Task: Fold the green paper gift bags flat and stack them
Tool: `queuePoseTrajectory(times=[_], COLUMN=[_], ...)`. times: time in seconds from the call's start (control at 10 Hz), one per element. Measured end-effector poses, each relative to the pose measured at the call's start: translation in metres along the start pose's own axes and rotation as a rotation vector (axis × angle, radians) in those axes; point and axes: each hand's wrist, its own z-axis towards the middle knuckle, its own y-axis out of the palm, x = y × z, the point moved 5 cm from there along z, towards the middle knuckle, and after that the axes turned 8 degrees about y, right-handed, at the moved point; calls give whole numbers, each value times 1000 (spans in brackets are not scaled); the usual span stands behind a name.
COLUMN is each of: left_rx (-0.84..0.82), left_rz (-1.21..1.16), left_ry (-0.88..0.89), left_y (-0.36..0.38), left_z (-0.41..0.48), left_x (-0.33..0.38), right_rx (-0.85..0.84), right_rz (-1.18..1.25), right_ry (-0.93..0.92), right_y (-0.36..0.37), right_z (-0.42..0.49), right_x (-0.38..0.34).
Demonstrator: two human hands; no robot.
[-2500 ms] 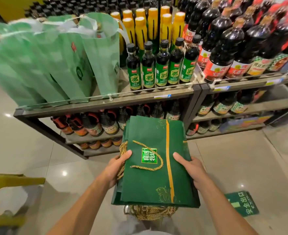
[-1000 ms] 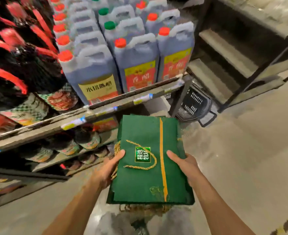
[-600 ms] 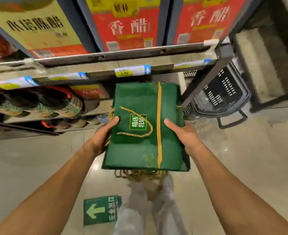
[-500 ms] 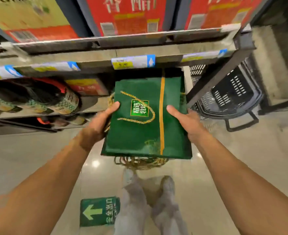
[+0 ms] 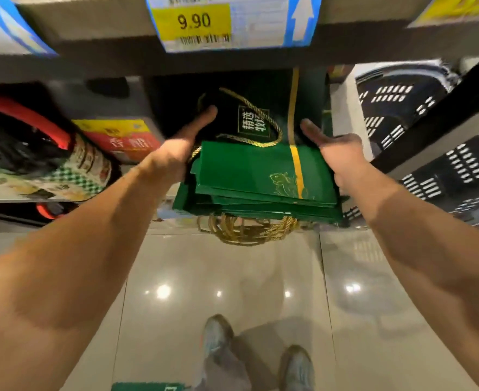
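The left hand (image 5: pixel 186 143) and right hand (image 5: pixel 338 149) clasp the sides of the stack of green bags (image 5: pixel 260 176), half under the shelf (image 5: pixel 91 55); it should go in level, lest the dangling rope handles (image 5: pixel 246 232) snag.

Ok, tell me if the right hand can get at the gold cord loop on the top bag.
Probably yes: the right hand grips the stack of green bags with its thumb on top, beside the gold cord loop, nothing between. It would have to loosen its grip, though.
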Motion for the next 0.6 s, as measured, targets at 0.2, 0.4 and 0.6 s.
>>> queuePoseTrajectory(times=[0.2,0.4,0.6], left_rx=[-5,201,442], left_rz=[67,310,734], left_ry=[26,295,346], left_y=[1,-6,3], left_z=[-13,-20,-124], left_x=[10,50,64], right_rx=[-53,1,94], right_rz=[-41,-167,-521], right_ry=[36,-146,-408], right_y=[0,-7,-37], right_z=[-9,-34,-103], right_x=[-7,-29,-49])
